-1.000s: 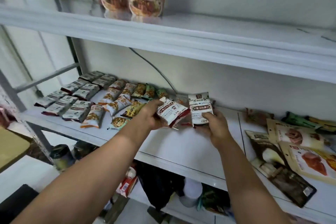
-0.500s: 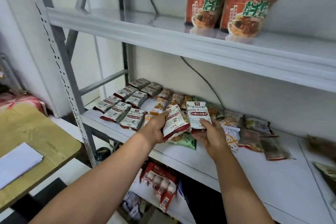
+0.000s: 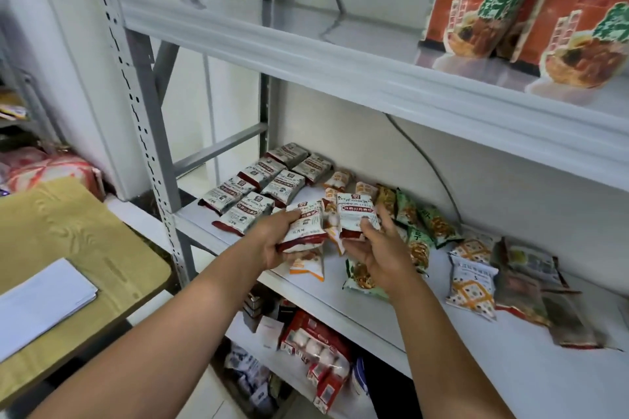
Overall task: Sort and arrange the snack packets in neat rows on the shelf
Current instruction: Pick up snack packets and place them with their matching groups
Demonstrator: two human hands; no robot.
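Note:
My left hand [image 3: 272, 240] grips a white-and-red snack packet [image 3: 304, 226] over the middle shelf [image 3: 381, 313]. Just to its right, my right hand [image 3: 381, 250] holds a second packet of the same kind [image 3: 355, 214] upright. At the shelf's left end lie two neat rows of matching white-and-red packets [image 3: 263, 182]. Orange-white packets [image 3: 338, 180] and green packets [image 3: 427, 223] lie behind and under my hands. An orange-white packet [image 3: 308, 265] lies below my left hand.
More packets, white-orange [image 3: 471, 286] and dark ones [image 3: 541, 286], lie loose at the right. Red noodle cups [image 3: 531, 17] stand on the upper shelf. A grey upright post [image 3: 136, 85] borders the left. A yellow table [image 3: 68, 248] with papers stands left. Boxes fill the lower shelf [image 3: 316, 354].
My view has swung left and come closer. Both hands have carried their packets leftward, near the white-and-red rows, and still hold them.

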